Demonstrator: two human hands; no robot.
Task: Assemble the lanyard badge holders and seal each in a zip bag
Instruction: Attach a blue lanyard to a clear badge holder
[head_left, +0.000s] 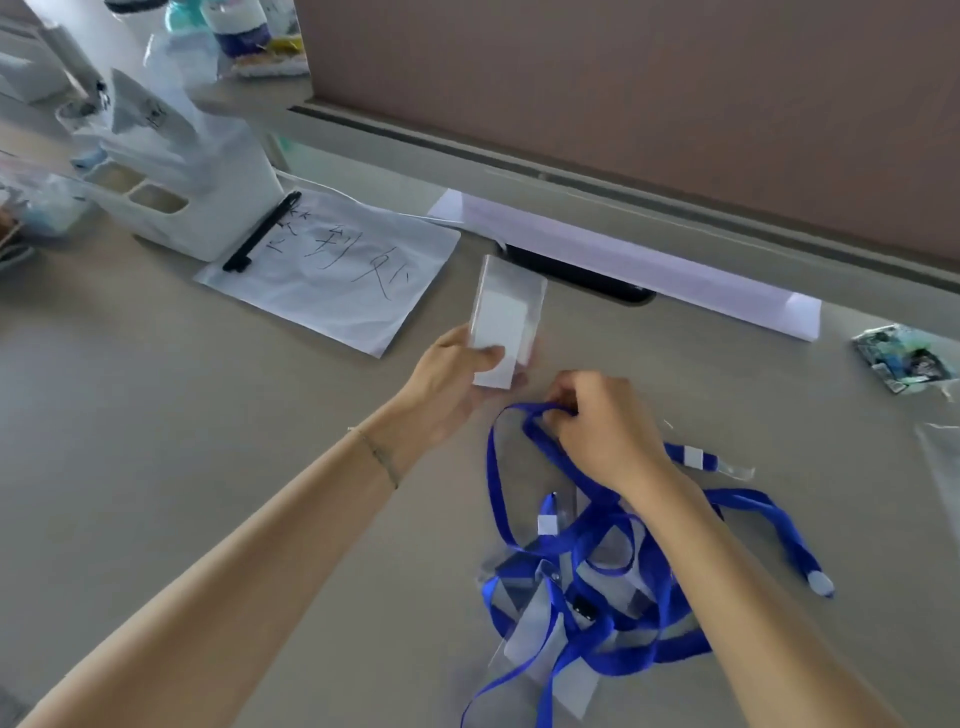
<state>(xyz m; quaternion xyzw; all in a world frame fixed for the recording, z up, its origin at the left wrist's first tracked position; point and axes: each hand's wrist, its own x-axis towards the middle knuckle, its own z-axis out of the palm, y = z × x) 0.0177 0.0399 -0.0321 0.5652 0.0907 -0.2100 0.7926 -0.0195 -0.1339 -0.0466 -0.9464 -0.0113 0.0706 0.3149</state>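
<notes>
Our left hand (457, 374) holds a clear badge holder (506, 322) with a white card inside it, thumb pressed across the lower front and fingers curled behind, so the holder stands lifted off the counter (182, 467) and tilted away from us. A thin bracelet (382, 460) circles that wrist.

Just beside it, our right hand (605, 431) is curled around a loop of blue lanyard (511, 415), pinching the strap near its bend. The strap runs down from our fingers into a tangled pile of blue lanyards and clear badge holders (587, 597) lying on the counter under our right forearm. One strap end with a pale clip (820, 583) trails out to the right of the pile.

Beyond our left hand lies a white sheet with black handwriting (332, 270), a black pen (262, 231) resting on its left edge. A white organiser box (202, 197) stands behind the sheet. A dark slot in the counter (597, 278) sits past the badge holder, and a long pale strip (623, 254) lies along the back. At the far right we see a small colourful packet (904, 358) and the edge of a clear bag (943, 467).
</notes>
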